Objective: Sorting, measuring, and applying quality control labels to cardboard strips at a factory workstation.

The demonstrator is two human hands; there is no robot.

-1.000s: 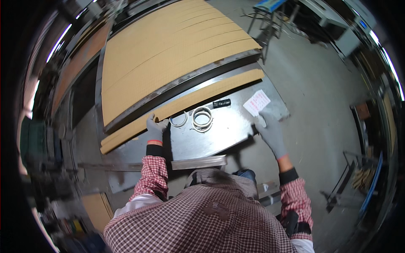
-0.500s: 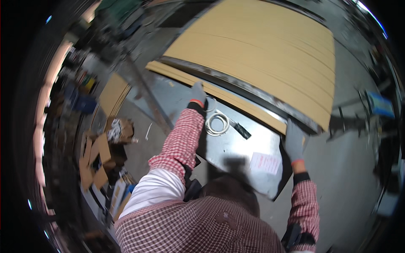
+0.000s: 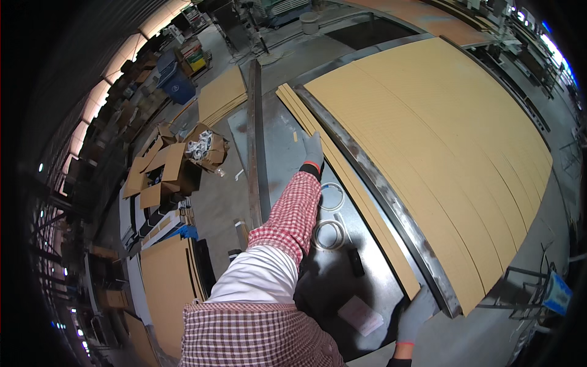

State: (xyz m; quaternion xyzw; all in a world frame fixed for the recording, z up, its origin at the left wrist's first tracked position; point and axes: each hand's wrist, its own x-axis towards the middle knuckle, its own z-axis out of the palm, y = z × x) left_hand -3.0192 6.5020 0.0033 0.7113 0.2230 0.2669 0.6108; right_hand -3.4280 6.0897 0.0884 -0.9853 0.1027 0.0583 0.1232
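A long, narrow bundle of tan cardboard strips (image 3: 361, 211) lies along the metal tabletop (image 3: 278, 137), beside a dark steel bar (image 3: 373, 177). My left hand (image 3: 313, 151), in a grey glove, is closed on the bundle's left edge toward its far part. At the near end, my right hand (image 3: 417, 313), gloved too, holds the strips; its fingers are partly hidden. Between my arms, coiled pale cable (image 3: 329, 235) rests on the metal with a small black object (image 3: 356, 262). Closer to me lies a sheet of paper (image 3: 361, 315).
Beyond the bar spreads a broad stack of tan cardboard sheets (image 3: 440, 153). On the left stand an upright-looking steel beam (image 3: 257, 147), open cardboard boxes (image 3: 165, 165), more stacked cardboard (image 3: 168, 272) and a blue bin (image 3: 177, 82). A metal frame with a blue panel (image 3: 556, 290) is at right.
My view has turned and shifted, so the bundle and table run more steeply across it. Both hands stay at the strips, the right one now lower in the picture.
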